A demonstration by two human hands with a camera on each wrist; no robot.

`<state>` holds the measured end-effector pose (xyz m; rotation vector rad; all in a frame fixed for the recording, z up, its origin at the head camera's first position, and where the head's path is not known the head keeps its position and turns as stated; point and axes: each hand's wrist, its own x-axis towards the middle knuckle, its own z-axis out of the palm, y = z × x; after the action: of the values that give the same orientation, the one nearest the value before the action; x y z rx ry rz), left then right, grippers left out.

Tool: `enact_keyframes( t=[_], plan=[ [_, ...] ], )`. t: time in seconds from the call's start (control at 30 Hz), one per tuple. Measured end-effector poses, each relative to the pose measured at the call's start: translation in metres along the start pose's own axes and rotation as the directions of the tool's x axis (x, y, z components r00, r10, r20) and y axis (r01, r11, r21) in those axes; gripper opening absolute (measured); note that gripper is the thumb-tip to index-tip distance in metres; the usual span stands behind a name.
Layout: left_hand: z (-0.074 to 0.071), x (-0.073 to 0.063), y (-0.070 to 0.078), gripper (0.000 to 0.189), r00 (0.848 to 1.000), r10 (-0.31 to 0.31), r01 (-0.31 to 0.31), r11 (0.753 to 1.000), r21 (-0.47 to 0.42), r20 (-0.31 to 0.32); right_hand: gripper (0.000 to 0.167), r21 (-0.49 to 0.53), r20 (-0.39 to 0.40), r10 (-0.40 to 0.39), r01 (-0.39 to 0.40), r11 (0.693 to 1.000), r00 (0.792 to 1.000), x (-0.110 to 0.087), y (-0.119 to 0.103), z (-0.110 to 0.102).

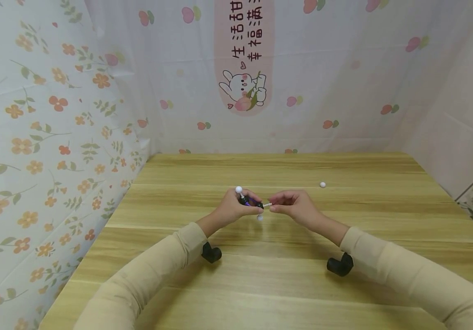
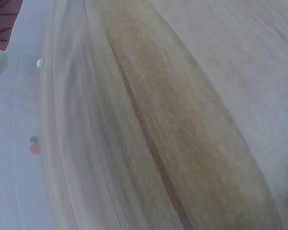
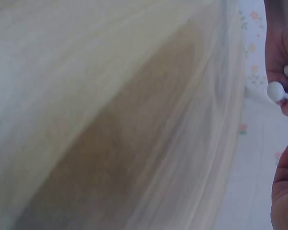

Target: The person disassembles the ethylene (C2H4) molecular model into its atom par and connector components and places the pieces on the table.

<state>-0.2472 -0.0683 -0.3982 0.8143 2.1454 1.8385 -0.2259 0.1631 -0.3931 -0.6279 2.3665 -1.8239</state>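
My left hand (image 1: 233,205) grips a small dark assembly with purple parts (image 1: 248,201), held above the table. A white ball on a short stem (image 1: 239,189) sticks up from it, and another white ball (image 1: 260,218) hangs below the thumb. On its right side a thin white rod (image 1: 267,205) points toward my right hand (image 1: 298,208), whose thumb and fingertips pinch the rod's end. In the right wrist view a white ball on a stem (image 3: 275,91) shows beside the left hand; fingers cover much of the assembly.
A loose white ball (image 1: 322,184) lies on the wooden table (image 1: 269,275) behind and right of the hands. Black wrist-worn pieces stick out below each forearm, left (image 1: 211,253) and right (image 1: 340,265). Patterned curtains (image 1: 187,91) hang behind the table and on the left.
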Motion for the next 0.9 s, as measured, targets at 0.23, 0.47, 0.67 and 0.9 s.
enact_keyframes(
  t=[0.23, 0.47, 0.67, 0.9],
  plan=[
    [0.003, 0.001, -0.001, 0.024, 1.0, -0.025, 0.024, 0.999, 0.022, 0.01, 0.022, -0.036, -0.01, 0.001, -0.002, 0.999, 1.0, -0.003, 0.002, 0.007],
    [0.006, -0.003, 0.013, 0.027, 0.999, -0.02, 0.02, 1.0, 0.004, 0.027, 0.017, -0.032, -0.023, -0.019, 0.018, 0.999, 1.0, -0.004, 0.002, 0.01],
    [0.008, -0.007, 0.028, 0.025, 1.0, -0.004, 0.005, 1.0, -0.029, 0.014, 0.016, -0.034, -0.048, -0.044, 0.043, 0.998, 0.998, -0.005, 0.003, 0.011],
    [0.01, -0.007, 0.027, 0.023, 1.0, -0.013, 0.013, 0.999, -0.033, 0.004, 0.018, -0.011, -0.065, -0.043, 0.042, 0.999, 0.997, -0.008, 0.009, 0.011]
  ],
)
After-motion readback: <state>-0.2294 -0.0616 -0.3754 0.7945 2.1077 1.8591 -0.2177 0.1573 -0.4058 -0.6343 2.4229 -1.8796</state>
